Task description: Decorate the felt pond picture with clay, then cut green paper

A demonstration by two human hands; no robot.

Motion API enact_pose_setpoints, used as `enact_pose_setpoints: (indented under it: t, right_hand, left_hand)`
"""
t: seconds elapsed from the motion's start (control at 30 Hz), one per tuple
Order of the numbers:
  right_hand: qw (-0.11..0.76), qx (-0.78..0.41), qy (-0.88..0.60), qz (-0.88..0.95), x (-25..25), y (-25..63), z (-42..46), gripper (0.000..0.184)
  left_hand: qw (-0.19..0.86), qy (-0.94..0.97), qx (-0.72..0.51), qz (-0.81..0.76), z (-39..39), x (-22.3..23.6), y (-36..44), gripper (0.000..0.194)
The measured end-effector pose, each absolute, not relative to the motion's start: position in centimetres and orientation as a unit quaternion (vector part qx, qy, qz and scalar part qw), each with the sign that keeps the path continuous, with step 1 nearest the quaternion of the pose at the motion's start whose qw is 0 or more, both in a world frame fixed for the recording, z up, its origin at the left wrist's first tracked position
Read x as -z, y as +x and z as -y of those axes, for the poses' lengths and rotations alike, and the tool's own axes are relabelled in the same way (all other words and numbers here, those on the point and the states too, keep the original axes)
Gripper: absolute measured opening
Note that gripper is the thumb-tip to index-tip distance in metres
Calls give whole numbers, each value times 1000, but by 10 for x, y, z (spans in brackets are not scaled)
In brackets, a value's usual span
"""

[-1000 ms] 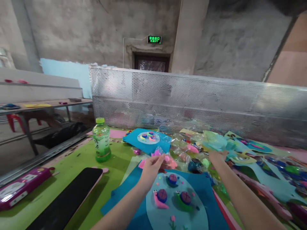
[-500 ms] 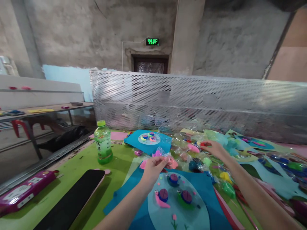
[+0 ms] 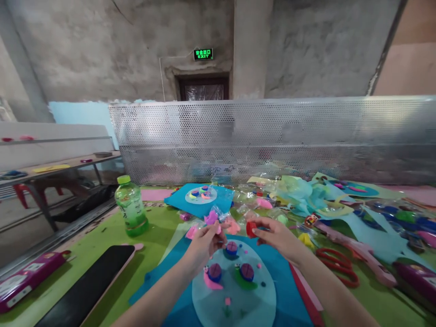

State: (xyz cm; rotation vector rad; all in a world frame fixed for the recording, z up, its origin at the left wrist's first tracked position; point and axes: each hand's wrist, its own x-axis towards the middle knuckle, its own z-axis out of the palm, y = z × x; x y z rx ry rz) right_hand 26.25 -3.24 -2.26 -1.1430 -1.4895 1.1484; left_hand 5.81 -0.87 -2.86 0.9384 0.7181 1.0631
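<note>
My left hand [image 3: 206, 241] is closed in a pinch above the top of a light-blue oval [image 3: 235, 288]; a pinkish bit shows at its fingertips, too small to make out. My right hand [image 3: 275, 235] grips a small red lump of clay [image 3: 251, 229] between thumb and fingers, just right of the left hand. On the oval sit clay snails with purple-and-blue shells: a pink snail [image 3: 213, 277], a green snail [image 3: 245, 274] and another snail [image 3: 232, 248] higher up. Beneath lies a blue sheet [image 3: 177, 290]. Salmon-pink clay [image 3: 232, 225] rests just beyond the hands.
A green drink bottle [image 3: 131, 206] stands left, near a black phone [image 3: 88, 286] and a purple case [image 3: 30, 279]. Red-handled scissors [image 3: 337, 265] lie right. Behind are a second blue sheet [image 3: 173, 200] with snails, clear wrappers and a perforated metal panel [image 3: 272, 136].
My right hand has come back from the wrappers toward the left hand, bringing the red clay. My left hand has drawn away from the salmon-pink clay. The view has shifted to the right.
</note>
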Motion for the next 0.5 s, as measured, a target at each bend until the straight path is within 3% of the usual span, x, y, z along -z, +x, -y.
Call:
enact_pose_setpoints:
  t: [0.13, 0.27, 0.5]
  right_hand:
    - [449, -475, -447, 611, 18, 263, 33, 34]
    - [457, -485, -445, 598, 21, 265, 31, 33]
    - [464, -498, -444, 583, 27, 267, 29, 31]
  left_hand:
    - [716, 398, -468, -331, 6, 32, 59, 29]
    - [726, 366, -469, -345, 2, 35, 58, 6]
    - [740, 387, -441, -328, 5, 30, 59, 16]
